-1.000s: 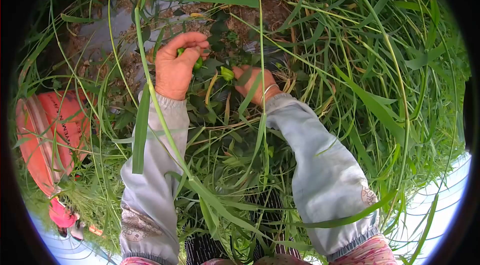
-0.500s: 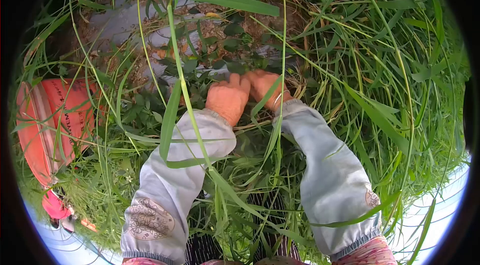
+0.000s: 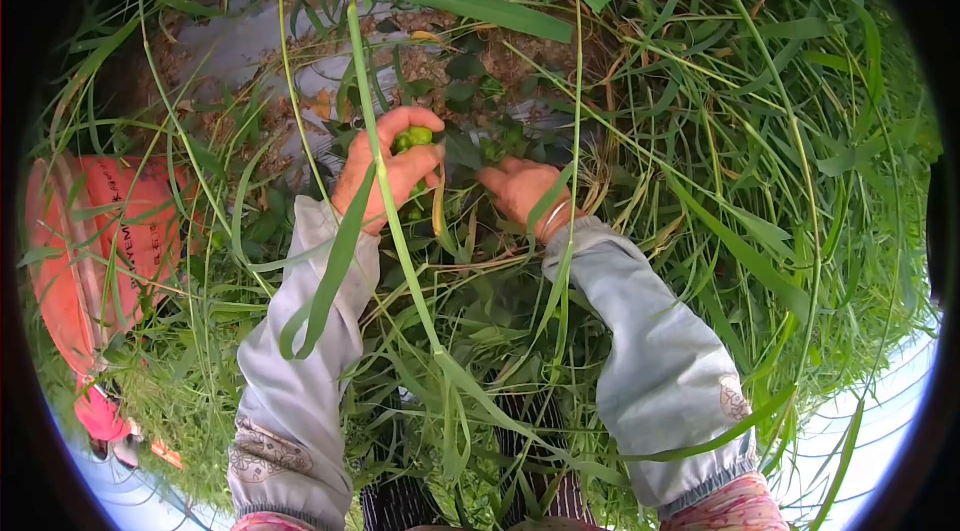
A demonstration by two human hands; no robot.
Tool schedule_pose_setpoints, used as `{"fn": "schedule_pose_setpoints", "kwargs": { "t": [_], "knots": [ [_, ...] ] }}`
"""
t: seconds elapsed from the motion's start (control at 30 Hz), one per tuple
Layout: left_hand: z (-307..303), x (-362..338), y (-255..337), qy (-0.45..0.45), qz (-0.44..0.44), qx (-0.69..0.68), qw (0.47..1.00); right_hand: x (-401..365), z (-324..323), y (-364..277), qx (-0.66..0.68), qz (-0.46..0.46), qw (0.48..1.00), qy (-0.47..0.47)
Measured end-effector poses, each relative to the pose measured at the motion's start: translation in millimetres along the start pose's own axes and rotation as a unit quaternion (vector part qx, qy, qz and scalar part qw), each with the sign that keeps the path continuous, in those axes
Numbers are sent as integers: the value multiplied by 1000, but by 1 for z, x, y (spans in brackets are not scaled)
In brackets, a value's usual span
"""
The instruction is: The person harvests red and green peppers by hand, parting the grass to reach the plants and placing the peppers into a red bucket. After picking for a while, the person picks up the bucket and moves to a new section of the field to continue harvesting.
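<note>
My left hand (image 3: 385, 171) is closed round a green pepper (image 3: 412, 139), which shows between the thumb and fingers. A yellowed leaf (image 3: 440, 201) hangs just beside the thumb. To the right, my right hand (image 3: 525, 193) is in the low leaves with its fingers drawn together, close to another green pepper (image 3: 512, 139) among the foliage. What its fingertips hold, if anything, is hidden. Both forearms are in pale sleeves.
Tall grass blades (image 3: 360, 91) cross the view in front of the arms. Grey plastic film (image 3: 225, 56) with soil on it lies at the upper left. A red bag (image 3: 125, 231) stands at the left. Dense grass (image 3: 760, 181) fills the right side.
My left hand has moved left and turned, and a green pepper now shows in it. My right hand has shifted slightly down, and the two hands are farther apart.
</note>
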State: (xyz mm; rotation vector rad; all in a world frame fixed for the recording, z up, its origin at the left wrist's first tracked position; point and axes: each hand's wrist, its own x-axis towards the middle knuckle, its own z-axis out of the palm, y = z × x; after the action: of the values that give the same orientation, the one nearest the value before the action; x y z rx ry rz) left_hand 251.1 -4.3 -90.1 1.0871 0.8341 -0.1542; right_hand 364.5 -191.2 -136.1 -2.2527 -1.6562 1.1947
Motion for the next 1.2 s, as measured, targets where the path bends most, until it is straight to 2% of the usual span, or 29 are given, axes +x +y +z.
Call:
{"fn": "schedule_pose_setpoints", "kwargs": {
  "t": [0.07, 0.1, 0.13, 0.17, 0.2, 0.3, 0.4, 0.57, 0.67, 0.77, 0.8, 0.9, 0.93, 1.03, 1.17, 1.2],
  "knots": [
    [9, 23, 19, -8, -55, 112, 992, -1, -6, -3, 4, 6, 1000, -9],
    [14, 40, 23, 8, -29, 269, 963, 0, -7, -4, 8, 11, 1000, -2],
    [19, 53, 26, 20, -1, 419, 908, 0, -7, -4, 12, 15, 1000, 4],
    [24, 66, 29, 41, 23, 558, 828, 0, -6, -5, 16, 19, 1000, 9],
    [28, 77, 29, 33, 34, 636, 770, -1, -4, -4, 19, 17, 999, 33],
    [39, 97, 28, -49, 16, 724, 688, -2, 0, -1, 38, 0, 997, 60],
    [45, 105, 28, -110, -7, 752, 650, -3, 2, 0, 43, -6, 997, 59],
    [45, 101, 33, -151, -22, 758, 634, -2, 0, 0, 35, -8, 997, 63],
    [42, 98, 37, -165, -22, 753, 637, -4, -6, 0, 101, -3, 989, 104],
    [40, 96, 38, -186, -31, 751, 633, 0, -9, 1, 201, 118, 960, 157],
    [39, 96, 38, -193, -35, 750, 632, -1, -13, 1, 290, 206, 915, 188],
    [35, 97, 35, -217, -45, 753, 620, 4, 3, 14, 233, 339, 879, 241],
    [33, 97, 33, -227, -47, 755, 613, 5, 4, 13, 207, 343, 902, 162],
    [28, 90, 28, -228, -53, 751, 617, 17, 14, 18, 172, 338, 890, 252],
    [23, 78, 49, -209, -75, 735, 641, 24, 8, 30, 283, 353, 884, 119],
    [10, 79, 41, -161, -43, 703, 691, 26, 20, 38, 290, 331, 888, 131]
  ]
}}
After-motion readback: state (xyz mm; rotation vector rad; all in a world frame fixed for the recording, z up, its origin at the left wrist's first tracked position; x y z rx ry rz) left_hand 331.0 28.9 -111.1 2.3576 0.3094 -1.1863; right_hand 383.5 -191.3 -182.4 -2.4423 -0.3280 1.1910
